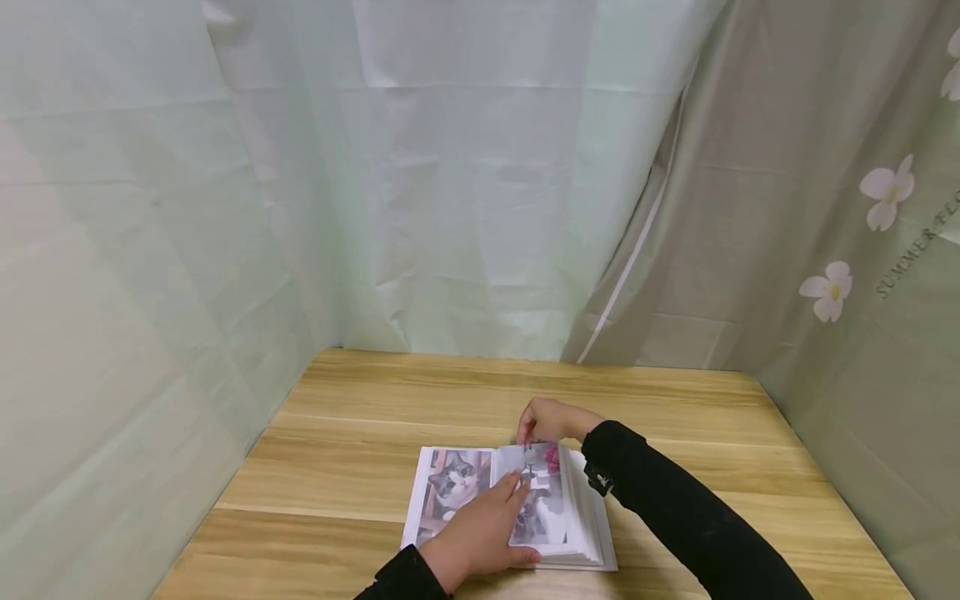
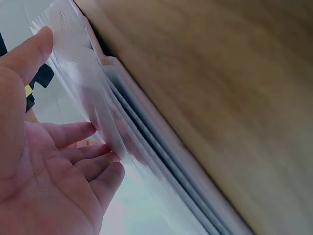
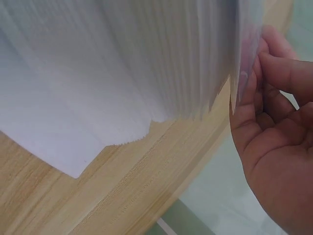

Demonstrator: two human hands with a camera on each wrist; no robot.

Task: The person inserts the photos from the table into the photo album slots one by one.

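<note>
An open photo album lies on the wooden table, with a cat photo on its left page. On the right page is another photo, showing a cat and a pink flower, in a clear sleeve. My left hand rests across the right page, fingers mostly straight, thumb at the lower edge. In the left wrist view that hand touches the clear pages. At the page's top edge, my right hand pinches the photo's upper edge. The right wrist view shows thumb and fingers on that sheet; sleeve and photo are hard to tell apart.
Wooden table surrounds the album on all sides. Pale curtains hang behind and at the left, and a flowered curtain at the right. A stack of album pages fans out beside the right hand.
</note>
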